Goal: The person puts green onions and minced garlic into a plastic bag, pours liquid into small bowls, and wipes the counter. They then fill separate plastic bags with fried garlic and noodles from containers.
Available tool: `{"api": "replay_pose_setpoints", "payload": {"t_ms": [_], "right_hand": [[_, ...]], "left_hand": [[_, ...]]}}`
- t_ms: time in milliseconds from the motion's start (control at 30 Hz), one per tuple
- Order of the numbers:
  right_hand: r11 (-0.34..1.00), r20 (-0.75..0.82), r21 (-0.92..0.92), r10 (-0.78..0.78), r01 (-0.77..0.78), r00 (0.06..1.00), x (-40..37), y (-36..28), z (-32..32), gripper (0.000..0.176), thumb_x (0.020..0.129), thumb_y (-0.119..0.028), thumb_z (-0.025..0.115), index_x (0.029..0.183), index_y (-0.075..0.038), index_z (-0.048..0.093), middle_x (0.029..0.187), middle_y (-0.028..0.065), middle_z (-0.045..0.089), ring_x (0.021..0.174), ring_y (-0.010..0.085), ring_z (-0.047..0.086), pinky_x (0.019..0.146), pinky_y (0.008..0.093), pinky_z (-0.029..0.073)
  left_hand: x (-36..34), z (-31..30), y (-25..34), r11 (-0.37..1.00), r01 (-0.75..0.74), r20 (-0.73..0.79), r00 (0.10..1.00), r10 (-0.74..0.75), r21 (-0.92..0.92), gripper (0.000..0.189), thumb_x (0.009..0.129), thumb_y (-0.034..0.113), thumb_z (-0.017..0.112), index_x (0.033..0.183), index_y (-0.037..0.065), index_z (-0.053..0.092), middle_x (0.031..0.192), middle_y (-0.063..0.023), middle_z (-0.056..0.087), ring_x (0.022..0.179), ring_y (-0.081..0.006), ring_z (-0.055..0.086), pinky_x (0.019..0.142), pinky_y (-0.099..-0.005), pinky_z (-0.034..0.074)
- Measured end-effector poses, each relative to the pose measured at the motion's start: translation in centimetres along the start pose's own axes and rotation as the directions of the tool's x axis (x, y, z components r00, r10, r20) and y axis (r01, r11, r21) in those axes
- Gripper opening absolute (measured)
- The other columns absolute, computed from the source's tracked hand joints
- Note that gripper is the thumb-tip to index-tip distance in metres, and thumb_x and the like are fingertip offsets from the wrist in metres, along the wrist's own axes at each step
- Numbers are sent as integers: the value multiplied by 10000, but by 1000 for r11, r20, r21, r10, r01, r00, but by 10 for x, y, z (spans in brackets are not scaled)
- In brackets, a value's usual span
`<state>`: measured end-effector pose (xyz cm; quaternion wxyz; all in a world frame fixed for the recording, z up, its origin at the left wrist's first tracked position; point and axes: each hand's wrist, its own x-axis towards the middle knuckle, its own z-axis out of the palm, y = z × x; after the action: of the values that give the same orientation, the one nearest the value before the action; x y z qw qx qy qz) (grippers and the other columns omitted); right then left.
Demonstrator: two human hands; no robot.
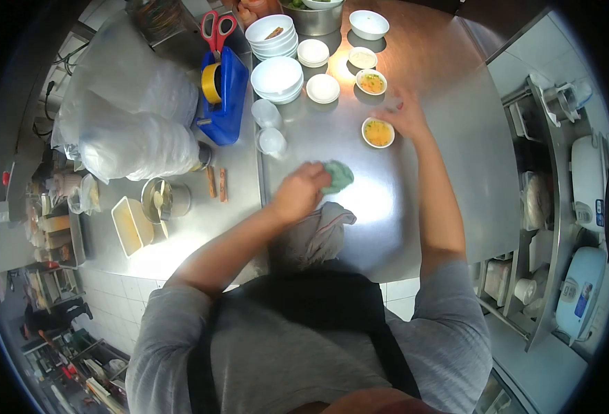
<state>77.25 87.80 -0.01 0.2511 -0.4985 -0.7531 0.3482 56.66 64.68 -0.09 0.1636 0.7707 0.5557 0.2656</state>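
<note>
My left hand (302, 192) is closed on a green cloth (339, 177), pressed low over the steel counter (291, 169). Just below it lies a crumpled grey cloth (322, 231) with a reddish stripe. My right hand (408, 119) is slightly blurred, its fingers spread at the upper right rim of a small white bowl of yellow-orange food (377, 133). Farther back stands a similar bowl with green bits on top (371, 83), and behind that a small bowl with pale contents (363, 58).
Stacked white bowls (277, 77), smaller dishes (323, 88) and clear plastic cups (271, 141) stand at the back left. Left of them are a blue tape dispenser (225, 103), red-handled scissors (217, 31), plastic bags (128, 131), a metal pot (177, 200) and a cream tray (132, 226).
</note>
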Motion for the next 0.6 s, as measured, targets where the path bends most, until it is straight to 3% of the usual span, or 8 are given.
{"api": "replay_pose_setpoints", "payload": {"t_ms": [33, 167, 367, 467, 600], "right_hand": [[999, 61, 37, 20, -22, 998, -20, -5, -5, 937, 570, -291, 873, 1374, -89, 435, 1257, 187, 462, 1174, 340, 460, 990, 413, 405], [995, -13, -67, -81, 80, 997, -70, 2, 5, 954, 541, -211, 876, 1372, -107, 419, 1264, 180, 451, 1156, 326, 469, 981, 407, 414], [986, -196, -107, -145, 126, 970, -84, 1, 36, 888, 558, -175, 852, 1338, -103, 435, 1249, 162, 489, 1161, 349, 454, 988, 405, 401], [989, -238, -102, -132, 111, 962, -77, 3, 41, 863, 572, -170, 846, 1327, -92, 437, 1237, 157, 503, 1156, 352, 456, 982, 416, 403], [991, -279, -76, -127, 110, 952, -63, 8, 44, 856, 571, -145, 844, 1320, -88, 433, 1210, 166, 509, 1150, 356, 460, 969, 432, 405]], "left_hand": [[9, -12, 3, 998, 33, -26, 999, -31, 56, 222, 701, 14, 595, 916, 65, 602, 937, -103, 543, 857, -320, 568, 738, -419, 502], [42, -12, -25, 958, 209, -130, 974, -185, 197, 256, 685, -25, 632, 930, 46, 611, 976, -142, 552, 884, -355, 581, 765, -431, 491], [86, 35, -51, 957, 176, -193, 972, -132, 231, 341, 757, 7, 592, 1093, 49, 629, 1199, -168, 558, 1073, -348, 557, 882, -399, 491], [109, 44, -49, 951, 172, -127, 982, -143, 258, 379, 785, 15, 551, 1158, 49, 611, 1294, -172, 522, 1157, -330, 516, 942, -391, 469], [133, 47, -47, 943, 140, -53, 990, -130, 301, 423, 794, 12, 521, 1210, 63, 580, 1311, -162, 510, 1149, -316, 510, 945, -392, 466]]}}
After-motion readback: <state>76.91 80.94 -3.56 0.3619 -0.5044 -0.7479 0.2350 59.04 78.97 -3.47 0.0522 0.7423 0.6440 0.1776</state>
